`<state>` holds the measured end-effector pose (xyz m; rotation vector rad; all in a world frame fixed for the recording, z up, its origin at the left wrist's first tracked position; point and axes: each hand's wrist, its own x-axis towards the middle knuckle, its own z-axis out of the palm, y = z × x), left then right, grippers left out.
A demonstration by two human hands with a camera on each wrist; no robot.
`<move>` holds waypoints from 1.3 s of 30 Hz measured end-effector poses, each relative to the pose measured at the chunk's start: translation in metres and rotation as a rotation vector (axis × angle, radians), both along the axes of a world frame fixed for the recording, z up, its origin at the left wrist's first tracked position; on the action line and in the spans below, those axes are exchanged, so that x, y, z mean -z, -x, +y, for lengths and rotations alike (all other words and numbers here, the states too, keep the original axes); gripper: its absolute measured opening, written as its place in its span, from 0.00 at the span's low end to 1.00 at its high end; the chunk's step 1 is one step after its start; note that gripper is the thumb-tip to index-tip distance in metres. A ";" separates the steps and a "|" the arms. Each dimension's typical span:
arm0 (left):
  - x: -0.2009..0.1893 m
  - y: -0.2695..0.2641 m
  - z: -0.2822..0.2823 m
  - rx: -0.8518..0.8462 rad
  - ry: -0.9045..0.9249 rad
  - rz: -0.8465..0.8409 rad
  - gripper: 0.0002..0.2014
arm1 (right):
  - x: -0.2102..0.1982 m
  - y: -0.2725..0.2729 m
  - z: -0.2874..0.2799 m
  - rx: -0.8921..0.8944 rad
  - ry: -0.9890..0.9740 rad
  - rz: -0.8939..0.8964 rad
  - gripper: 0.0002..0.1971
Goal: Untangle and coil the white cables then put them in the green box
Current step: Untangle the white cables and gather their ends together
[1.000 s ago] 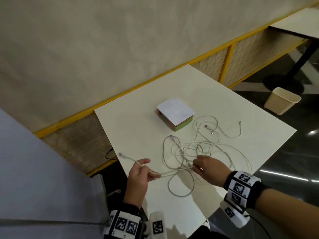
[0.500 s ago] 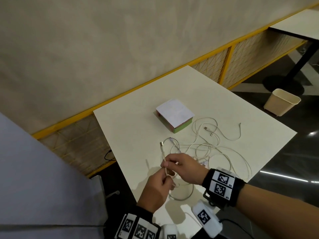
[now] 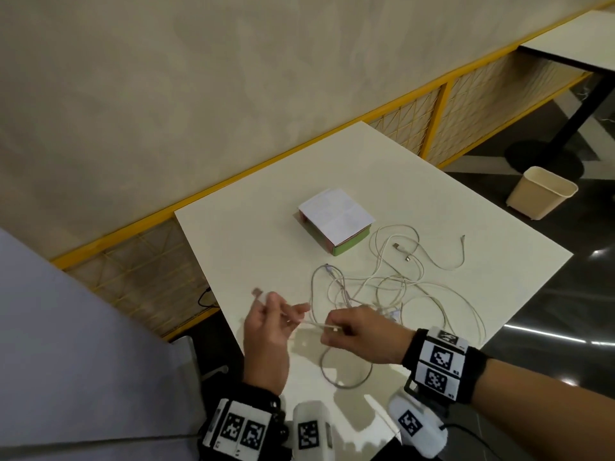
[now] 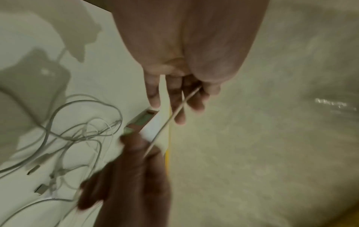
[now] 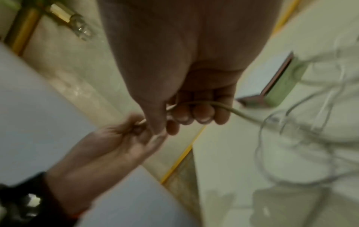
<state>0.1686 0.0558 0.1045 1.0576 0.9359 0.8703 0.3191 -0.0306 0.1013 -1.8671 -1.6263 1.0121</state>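
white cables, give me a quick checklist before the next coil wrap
1. Left hand holds the thin white cable strand: ok.
2. Right hand grips the same strand: ok.
3. Strand free of the tangled white cable pile on the white square table: not ok, it runs into the pile.
4. Any loops coiled in a hand: not ok, none visible.
5. Flat green box open: cannot tell, white sheet covers its top.
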 end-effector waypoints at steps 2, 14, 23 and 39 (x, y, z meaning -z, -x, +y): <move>0.004 0.010 0.018 -0.134 0.147 -0.077 0.16 | 0.017 -0.033 -0.005 0.018 0.102 -0.230 0.14; 0.020 -0.012 0.015 0.239 -0.276 0.349 0.25 | 0.003 -0.057 0.033 0.379 0.173 -0.367 0.09; 0.026 -0.031 0.008 0.091 0.056 0.248 0.24 | -0.008 -0.001 0.037 -0.031 -0.050 0.028 0.07; 0.003 0.046 0.053 -0.193 -0.043 0.307 0.17 | 0.028 -0.124 -0.015 0.486 -0.032 -0.185 0.17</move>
